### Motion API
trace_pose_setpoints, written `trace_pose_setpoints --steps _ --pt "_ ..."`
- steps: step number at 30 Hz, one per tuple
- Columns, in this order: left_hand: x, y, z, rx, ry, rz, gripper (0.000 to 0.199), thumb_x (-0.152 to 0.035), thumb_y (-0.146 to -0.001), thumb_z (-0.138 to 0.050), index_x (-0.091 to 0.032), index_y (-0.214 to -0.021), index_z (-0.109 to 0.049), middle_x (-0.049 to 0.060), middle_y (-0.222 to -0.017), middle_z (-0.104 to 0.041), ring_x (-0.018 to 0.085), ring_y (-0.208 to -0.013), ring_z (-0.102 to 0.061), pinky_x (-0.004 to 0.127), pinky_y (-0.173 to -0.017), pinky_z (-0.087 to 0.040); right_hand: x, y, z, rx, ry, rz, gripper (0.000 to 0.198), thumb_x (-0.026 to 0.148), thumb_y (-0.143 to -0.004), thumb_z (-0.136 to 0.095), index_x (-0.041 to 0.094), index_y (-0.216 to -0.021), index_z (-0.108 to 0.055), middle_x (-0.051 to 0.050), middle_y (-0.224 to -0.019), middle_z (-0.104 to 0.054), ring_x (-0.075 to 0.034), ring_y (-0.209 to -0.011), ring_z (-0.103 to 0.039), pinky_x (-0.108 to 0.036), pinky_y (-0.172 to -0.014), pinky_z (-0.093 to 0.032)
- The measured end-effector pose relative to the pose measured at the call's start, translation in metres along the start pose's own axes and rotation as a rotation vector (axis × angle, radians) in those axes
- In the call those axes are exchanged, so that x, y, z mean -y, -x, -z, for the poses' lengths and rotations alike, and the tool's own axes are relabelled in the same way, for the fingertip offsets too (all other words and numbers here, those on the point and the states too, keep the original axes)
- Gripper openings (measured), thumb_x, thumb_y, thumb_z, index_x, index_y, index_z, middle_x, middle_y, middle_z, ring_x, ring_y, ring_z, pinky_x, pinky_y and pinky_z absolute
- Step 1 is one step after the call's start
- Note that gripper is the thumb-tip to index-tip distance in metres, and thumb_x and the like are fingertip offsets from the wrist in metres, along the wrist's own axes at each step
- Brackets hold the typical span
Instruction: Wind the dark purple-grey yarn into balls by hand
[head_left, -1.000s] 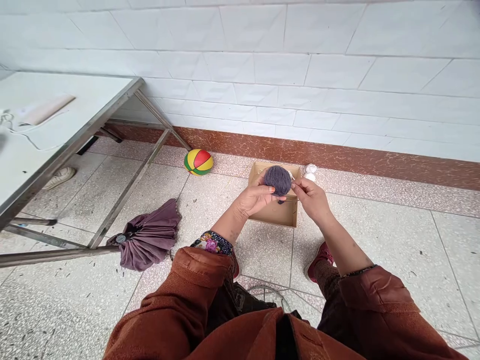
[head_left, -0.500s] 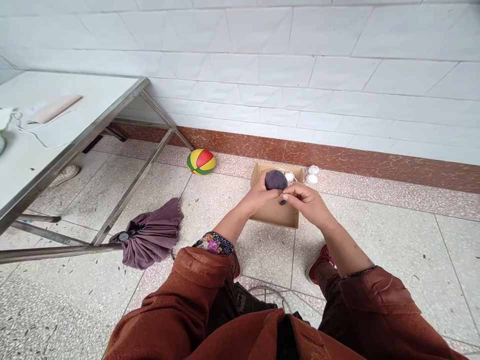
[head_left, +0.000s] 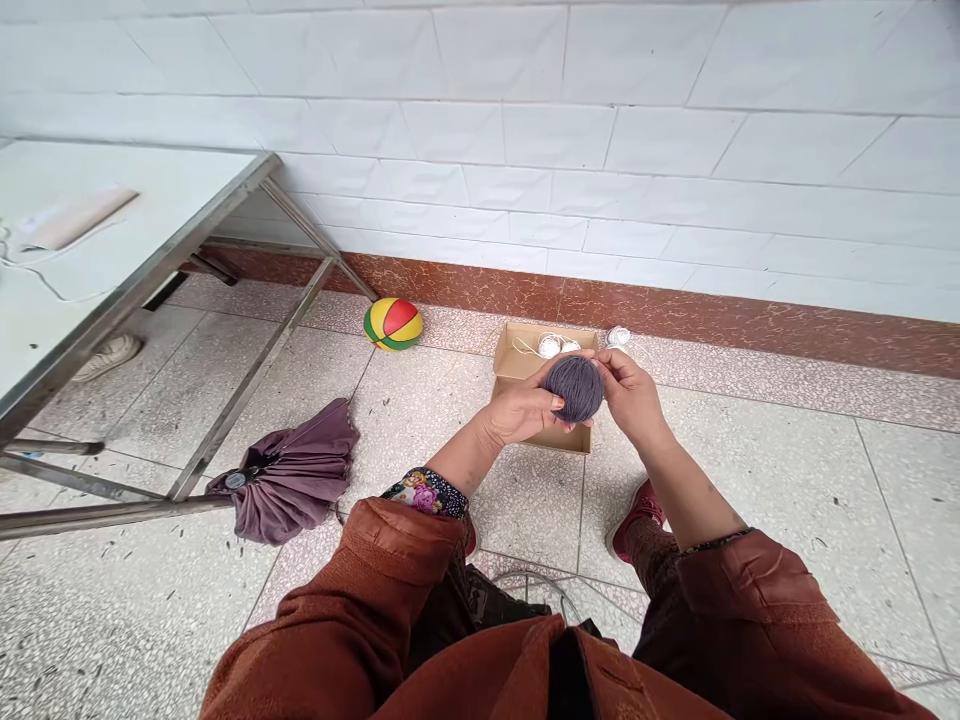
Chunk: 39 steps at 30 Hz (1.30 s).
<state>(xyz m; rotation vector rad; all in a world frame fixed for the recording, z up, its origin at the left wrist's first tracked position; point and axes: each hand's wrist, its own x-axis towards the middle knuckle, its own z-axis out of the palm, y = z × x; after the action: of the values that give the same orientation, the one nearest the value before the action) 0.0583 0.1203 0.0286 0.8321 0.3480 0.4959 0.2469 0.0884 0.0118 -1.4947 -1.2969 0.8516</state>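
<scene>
A dark purple-grey ball of yarn (head_left: 574, 389) rests in my left hand (head_left: 519, 412), with the thumb across its near side and the fingers beneath. My right hand (head_left: 631, 400) is at the ball's right edge, thumb and fingertips pinched together on its yarn; the strand itself is too fine to make out. Below and behind the hands lies an open cardboard box (head_left: 517, 337) on the floor, partly covered by them. White yarn balls (head_left: 550, 346) sit at the back of the box, a loose strand beside them.
More white yarn (head_left: 618, 337) lies right of the box by the wall. A red, yellow and green ball (head_left: 394, 324) is near the leg of a metal-framed table (head_left: 180, 230). A folded purple umbrella (head_left: 296, 475) lies on the floor at left. A shoe (head_left: 109, 357) shows under the table.
The yarn ball has turned and moved slightly right and down, showing more of its surface. My right hand has gone from its near side up to its right edge. The view has shifted a little.
</scene>
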Motion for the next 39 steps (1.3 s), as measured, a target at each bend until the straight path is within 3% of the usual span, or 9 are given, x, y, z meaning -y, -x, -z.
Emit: trace_pose_setpoints --steps 6,10,15,21,24,27,31,34,39 --pt "-0.003 -0.004 0.003 -0.089 0.123 -0.106 0.078 -0.029 -0.068 -0.073 -0.024 -0.142 -0.047 0.013 -0.114 -0.070 0.028 -0.094 -0.073 0.030 -0.066 -0.050 -0.008 0.001 -0.003 0.056 0.162 0.094 0.019 0.035 -0.091 -0.052 0.023 -0.080 -0.062 -0.002 -0.077 -0.063 -0.019 -0.072 -0.056 -0.031 -0.069 -0.043" --pt "-0.006 -0.004 0.003 -0.140 0.133 -0.177 0.071 -0.027 -0.071 -0.076 -0.026 -0.137 -0.050 0.011 -0.122 -0.068 0.031 -0.112 -0.069 0.041 -0.088 -0.055 -0.011 0.002 -0.006 0.061 0.238 0.179 0.021 0.036 -0.094 -0.052 0.024 -0.082 -0.064 -0.005 -0.084 -0.066 -0.022 -0.080 -0.061 -0.034 -0.073 -0.047" --pt "-0.013 -0.004 0.006 -0.284 0.106 -0.309 0.066 -0.023 -0.071 -0.082 -0.029 -0.130 -0.053 0.007 -0.129 -0.064 0.030 -0.128 -0.061 0.049 -0.108 -0.047 -0.010 0.003 -0.008 0.065 0.231 0.241 0.019 0.036 -0.096 -0.055 0.024 -0.087 -0.067 -0.005 -0.088 -0.069 -0.023 -0.083 -0.063 -0.035 -0.076 -0.050" --pt "-0.017 -0.004 0.014 -0.418 0.064 -0.348 0.060 -0.033 -0.073 -0.083 -0.029 -0.127 -0.055 0.005 -0.127 -0.063 0.026 -0.124 -0.061 0.043 -0.102 -0.049 0.000 0.006 -0.010 0.163 0.181 0.273 0.019 0.037 -0.099 -0.055 0.024 -0.097 -0.068 -0.005 -0.091 -0.071 -0.022 -0.084 -0.065 -0.036 -0.078 -0.051" --pt "-0.012 -0.007 0.021 -0.542 -0.082 -0.337 0.057 -0.035 -0.072 -0.083 -0.026 -0.121 -0.057 0.005 -0.122 -0.064 0.023 -0.116 -0.062 0.037 -0.097 -0.048 0.011 0.010 -0.009 0.297 0.128 0.347 0.019 0.036 -0.100 -0.054 0.024 -0.094 -0.068 -0.004 -0.089 -0.070 -0.020 -0.081 -0.065 -0.035 -0.077 -0.051" --pt "-0.006 -0.011 0.025 -0.604 -0.273 -0.335 0.057 -0.032 -0.069 -0.083 -0.023 -0.119 -0.057 0.006 -0.119 -0.066 0.022 -0.115 -0.061 0.037 -0.101 -0.045 0.019 0.012 -0.007 0.328 0.096 0.396 0.020 0.036 -0.101 -0.054 0.025 -0.094 -0.069 -0.003 -0.089 -0.070 -0.019 -0.080 -0.064 -0.034 -0.075 -0.052" --pt "-0.001 -0.012 0.023 -0.537 -0.478 -0.227 0.061 -0.025 -0.064 -0.081 -0.021 -0.119 -0.057 0.007 -0.117 -0.065 0.023 -0.110 -0.060 0.041 -0.102 -0.044 0.021 0.009 -0.001 0.169 0.093 0.432 0.018 0.037 -0.100 -0.058 0.026 -0.093 -0.071 -0.003 -0.089 -0.071 -0.020 -0.083 -0.065 -0.036 -0.079 -0.052" --pt "0.001 -0.010 0.019 -0.409 -0.559 -0.105 0.060 -0.023 -0.063 -0.079 -0.021 -0.120 -0.058 0.007 -0.115 -0.064 0.024 -0.106 -0.059 0.042 -0.099 -0.044 0.017 0.005 0.004 -0.007 0.126 0.388 0.020 0.040 -0.098 -0.061 0.026 -0.088 -0.071 -0.003 -0.086 -0.072 -0.021 -0.082 -0.065 -0.037 -0.080 -0.052" --pt "0.007 -0.007 0.010 -0.083 -0.277 -0.106 0.065 -0.026 -0.066 -0.080 -0.026 -0.127 -0.059 0.008 -0.121 -0.064 0.026 -0.116 -0.058 0.041 -0.100 -0.045 0.010 0.001 0.010 -0.143 0.148 0.242 0.023 0.045 -0.095 -0.063 0.025 -0.084 -0.070 -0.004 -0.087 -0.071 -0.023 -0.083 -0.064 -0.038 -0.079 -0.051"
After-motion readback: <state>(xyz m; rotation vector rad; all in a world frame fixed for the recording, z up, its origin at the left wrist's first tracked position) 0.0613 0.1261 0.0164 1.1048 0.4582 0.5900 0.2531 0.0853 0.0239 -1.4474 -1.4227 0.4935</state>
